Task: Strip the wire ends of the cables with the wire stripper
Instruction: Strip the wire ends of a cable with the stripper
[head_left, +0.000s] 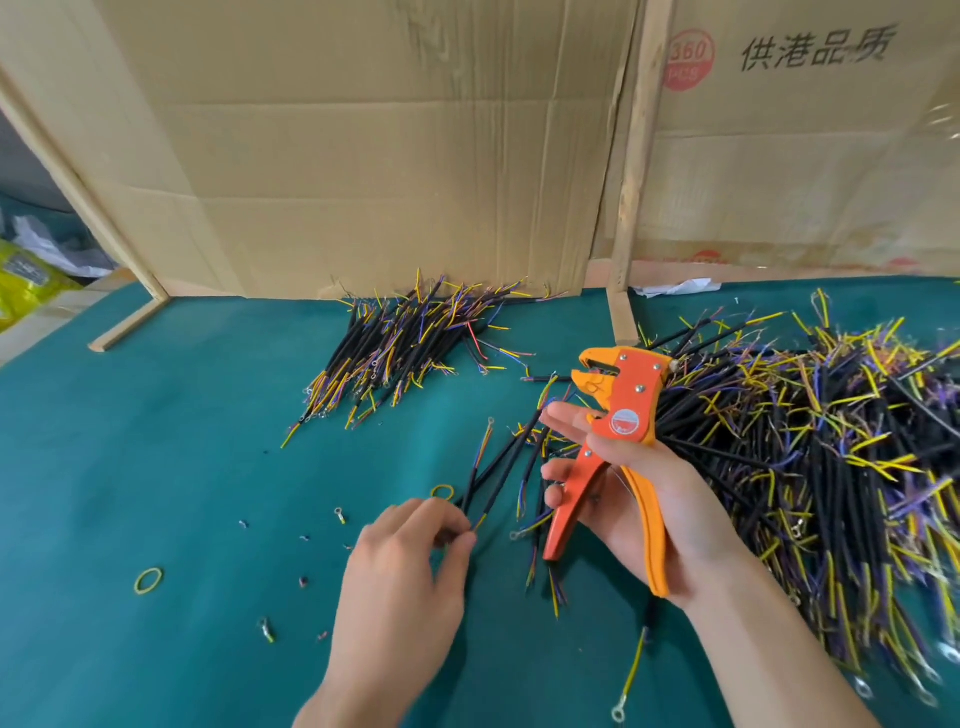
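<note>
Right hand (644, 493) at 4 o'clock, fingers curled round orange wire stripper (618, 415). Left hand (405, 561) at 6 o'clock, fingers pinching black cables (498, 467) on green bench (156, 441).

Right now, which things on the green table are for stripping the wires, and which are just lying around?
For the job:
- wire stripper, held in the right hand
- cable pinched by the left hand
- big pile of cables
- smaller pile of cables

Just lying about:
- yellow rubber bands
- loose ring terminals
- cardboard boxes
- yellow bag
</note>
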